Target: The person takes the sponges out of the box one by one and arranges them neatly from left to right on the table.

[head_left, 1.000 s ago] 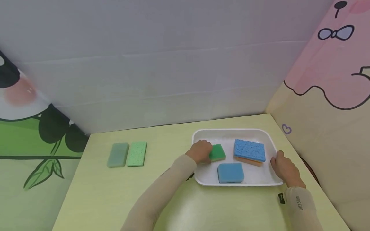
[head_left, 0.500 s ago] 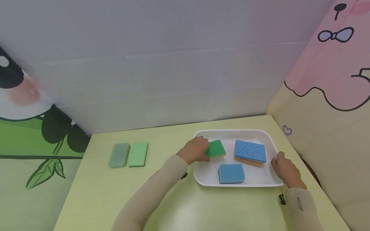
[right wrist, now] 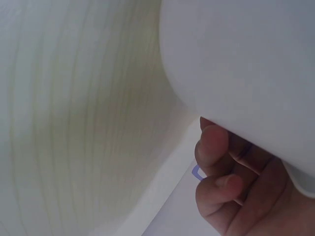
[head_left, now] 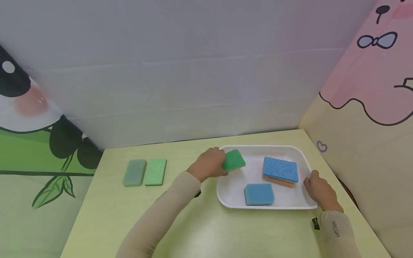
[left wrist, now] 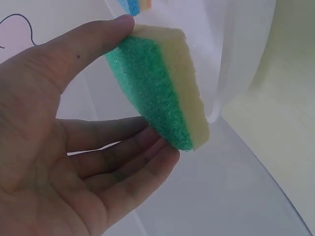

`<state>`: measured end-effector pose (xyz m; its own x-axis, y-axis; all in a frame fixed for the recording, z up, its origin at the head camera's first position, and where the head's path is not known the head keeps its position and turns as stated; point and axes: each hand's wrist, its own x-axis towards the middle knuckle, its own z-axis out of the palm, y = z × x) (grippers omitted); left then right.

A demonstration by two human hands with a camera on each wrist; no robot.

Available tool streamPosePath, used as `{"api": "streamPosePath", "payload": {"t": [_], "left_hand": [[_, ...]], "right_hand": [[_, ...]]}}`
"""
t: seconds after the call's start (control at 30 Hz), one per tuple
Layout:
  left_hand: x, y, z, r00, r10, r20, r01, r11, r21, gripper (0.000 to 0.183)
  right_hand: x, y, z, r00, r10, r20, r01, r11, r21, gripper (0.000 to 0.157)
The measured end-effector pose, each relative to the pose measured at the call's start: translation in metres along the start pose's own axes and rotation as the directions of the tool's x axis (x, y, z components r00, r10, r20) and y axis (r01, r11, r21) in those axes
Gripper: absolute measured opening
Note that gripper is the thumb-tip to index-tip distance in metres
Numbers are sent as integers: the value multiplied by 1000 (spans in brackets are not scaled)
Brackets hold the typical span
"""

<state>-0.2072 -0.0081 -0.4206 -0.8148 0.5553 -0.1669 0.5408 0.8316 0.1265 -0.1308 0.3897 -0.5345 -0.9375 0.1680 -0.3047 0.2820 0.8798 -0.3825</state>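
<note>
My left hand [head_left: 209, 164] pinches a green and cream sponge [head_left: 233, 160] between thumb and fingertips, above the left side of a white tray [head_left: 232, 197]. The left wrist view shows the green scouring face and the cream foam edge of this sponge [left wrist: 152, 88]. At the tray's right end, my right hand [head_left: 321, 190] grips the rim, its fingers curled under the edge in the right wrist view. Inside the tray lie a plain blue sponge [head_left: 259, 194] and a speckled blue sponge [head_left: 280, 169] on top of an orange one [head_left: 280, 182].
On the table [head_left: 180, 222], left of the tray, a grey-green sponge [head_left: 134, 172] and a light green sponge [head_left: 156, 172] lie side by side. A pale wall [head_left: 193, 89] stands behind, and a printed wall [head_left: 364, 154] bounds the right.
My left hand has lifted the green and cream sponge and moved it left, toward the tray's left rim. The right hand has stayed at the tray's right end.
</note>
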Motion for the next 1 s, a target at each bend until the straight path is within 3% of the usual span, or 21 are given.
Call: {"api": "streamPosePath", "payload": {"t": [0.2, 0.57, 0.8, 1.0], "left_hand": [[-12, -9, -5, 998, -26, -53, 24, 999, -44, 49], [-24, -21, -13, 978, -167, -122, 162, 986, -50, 43], [-26, -27, -8, 954, -239, -182, 232, 971, -63, 46], [-29, -32, -5, 938, -299, -176, 294, 954, -57, 48]], "right_hand": [[-2, -1, -1, 1000, -11, -10, 11, 1000, -1, 36], [-1, 0, -2, 1000, -8, -4, 8, 1000, -2, 37], [-2, -1, -3, 1000, -11, -7, 11, 1000, -2, 36], [-1, -1, -2, 1000, -8, -2, 8, 1000, -2, 36]]}}
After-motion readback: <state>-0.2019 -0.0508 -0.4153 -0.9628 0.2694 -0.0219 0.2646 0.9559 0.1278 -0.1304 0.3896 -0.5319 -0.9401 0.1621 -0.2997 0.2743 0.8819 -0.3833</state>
